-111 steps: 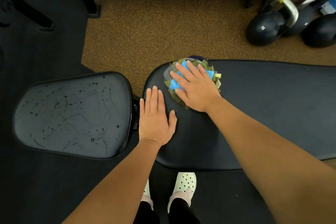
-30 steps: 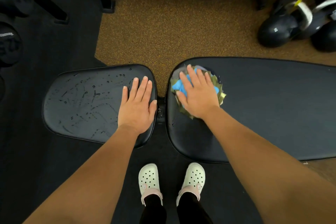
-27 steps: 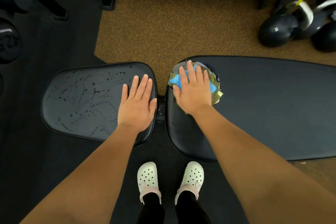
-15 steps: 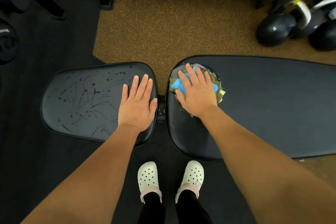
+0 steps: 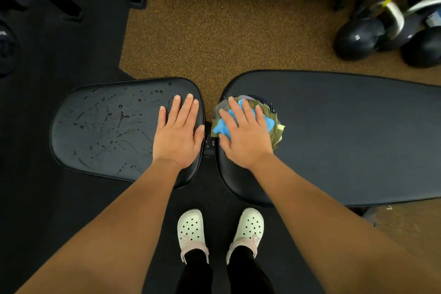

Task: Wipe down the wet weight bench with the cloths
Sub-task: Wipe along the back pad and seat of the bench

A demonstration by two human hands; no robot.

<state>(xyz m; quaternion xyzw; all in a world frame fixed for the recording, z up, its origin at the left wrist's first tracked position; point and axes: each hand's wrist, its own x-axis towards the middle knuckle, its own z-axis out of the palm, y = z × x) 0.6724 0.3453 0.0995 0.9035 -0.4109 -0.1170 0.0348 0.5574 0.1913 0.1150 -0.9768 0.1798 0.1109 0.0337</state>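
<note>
Two flat hands: left hand (image 5: 177, 137) on the wet seat (image 5: 102, 126), right hand (image 5: 245, 138) pressing cloths (image 5: 271, 117) onto the backrest (image 5: 346, 131). Bench (image 5: 334, 174) runs left-right; kettlebells (image 5: 358, 38) beyond.

dim, even indoor light, wide-angle bending at the edges, slight blur top right.
</note>
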